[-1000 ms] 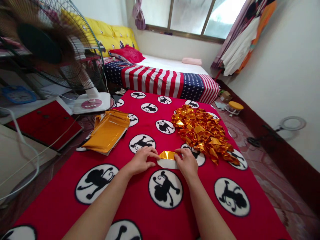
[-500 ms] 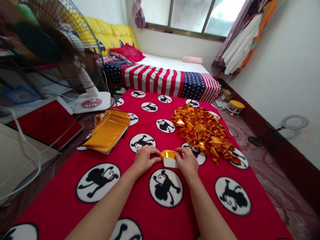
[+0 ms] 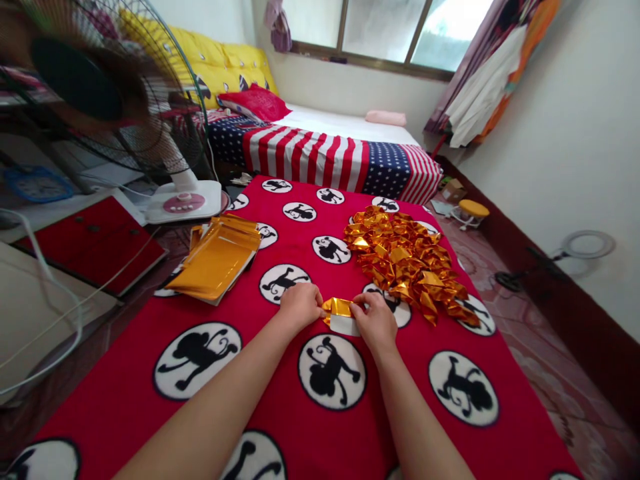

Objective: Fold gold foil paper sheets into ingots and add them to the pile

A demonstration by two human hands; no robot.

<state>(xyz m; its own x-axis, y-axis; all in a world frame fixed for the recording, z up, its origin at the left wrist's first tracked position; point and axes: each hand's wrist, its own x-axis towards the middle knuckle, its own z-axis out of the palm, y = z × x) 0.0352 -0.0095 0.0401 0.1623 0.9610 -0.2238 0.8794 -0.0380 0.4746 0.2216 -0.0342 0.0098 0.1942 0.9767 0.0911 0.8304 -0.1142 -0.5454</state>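
Between my two hands, low over the red cloth, is a partly folded piece of gold foil paper (image 3: 341, 307) with its white side showing along the near edge. My left hand (image 3: 301, 307) is closed on its left end, fingers bunched together. The right end is pinched by my right hand (image 3: 374, 320), thumb and forefinger on the paper. To the right lies a heap of folded gold foil pieces (image 3: 400, 253). A stack of flat gold foil sheets (image 3: 217, 260) rests at the left edge of the cloth.
The red cloth (image 3: 280, 433) with black monkey figures covers the table. On the left a fan (image 3: 185, 200) stands beside a red-topped box (image 3: 90, 240). Behind the table is a bed (image 3: 320, 157). A yellow stool (image 3: 473, 209) and a ring light (image 3: 590, 245) are on the right.
My left hand has turned inward and its fingers have closed more tightly over the paper's left end. The right hand stays nearly where it was; the paper has shifted slightly right.
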